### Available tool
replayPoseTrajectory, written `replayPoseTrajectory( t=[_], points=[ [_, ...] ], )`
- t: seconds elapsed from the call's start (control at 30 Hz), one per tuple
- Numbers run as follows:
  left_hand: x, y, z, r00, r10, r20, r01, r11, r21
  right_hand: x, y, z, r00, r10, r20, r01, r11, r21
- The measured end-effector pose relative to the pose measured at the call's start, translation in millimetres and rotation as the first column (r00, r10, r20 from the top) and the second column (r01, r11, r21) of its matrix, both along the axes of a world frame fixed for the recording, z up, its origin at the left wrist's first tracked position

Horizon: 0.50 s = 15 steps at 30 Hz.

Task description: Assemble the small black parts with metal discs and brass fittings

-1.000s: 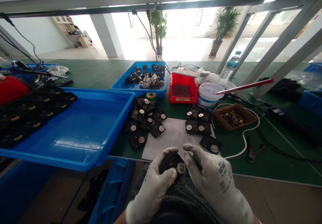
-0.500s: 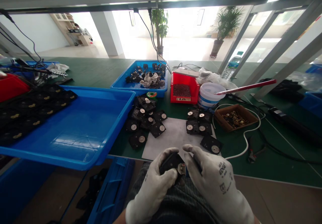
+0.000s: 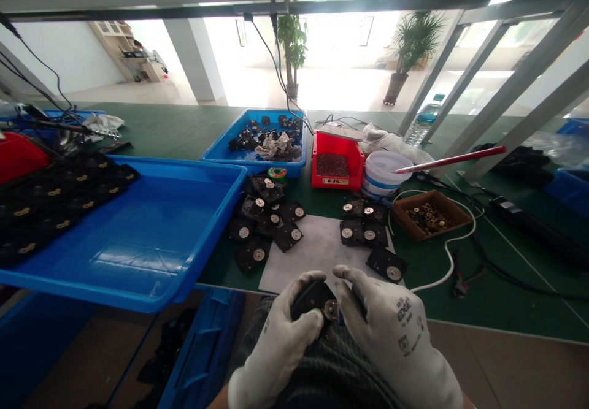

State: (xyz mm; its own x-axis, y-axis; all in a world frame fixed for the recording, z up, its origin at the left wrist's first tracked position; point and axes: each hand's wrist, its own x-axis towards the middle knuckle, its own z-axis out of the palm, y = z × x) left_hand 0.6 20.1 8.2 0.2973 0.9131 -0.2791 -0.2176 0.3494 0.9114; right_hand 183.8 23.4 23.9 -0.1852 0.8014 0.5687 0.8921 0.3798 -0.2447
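Observation:
Low in front of my lap, my gloved left hand wraps its thumb and fingers round a black plastic part with a small metal piece at its right end. Close against that end is my gloved right hand, its fingers curled; something dark shows by them, too hidden to name. Similar black parts with silver discs lie on the bench beyond: a cluster to the left, several more to the right, and a single one nearer my right hand. White paper lies between them.
A large blue tray stands left, with rows of black parts. Behind are a smaller blue tray, a red bin of tiny pieces, a white tub and a cardboard box. A white cable curves at right.
Both hands stay in almost the same place. The metal end of the black part looks slightly turned, and the view has shifted very little.

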Motion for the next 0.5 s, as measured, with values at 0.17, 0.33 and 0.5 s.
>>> replayPoseTrajectory(
  t=[0.17,0.33,0.5],
  points=[
    [1,3,-1.8,1.0,-0.014,-0.02,0.013,1.0,-0.01,-1,1,0.1,1.0,-0.001,0.007,0.001,1.0,-0.004],
    [1,4,-10.3,0.999,-0.014,-0.047,0.014,1.0,0.015,1,1,-2.2,1.0,-0.001,0.031,0.001,1.0,0.003],
    [-1,4,-15.9,1.0,0.005,-0.013,-0.005,1.0,-0.003,0,1,-4.2,0.999,0.004,0.038,-0.005,1.0,0.026]
  ],
)
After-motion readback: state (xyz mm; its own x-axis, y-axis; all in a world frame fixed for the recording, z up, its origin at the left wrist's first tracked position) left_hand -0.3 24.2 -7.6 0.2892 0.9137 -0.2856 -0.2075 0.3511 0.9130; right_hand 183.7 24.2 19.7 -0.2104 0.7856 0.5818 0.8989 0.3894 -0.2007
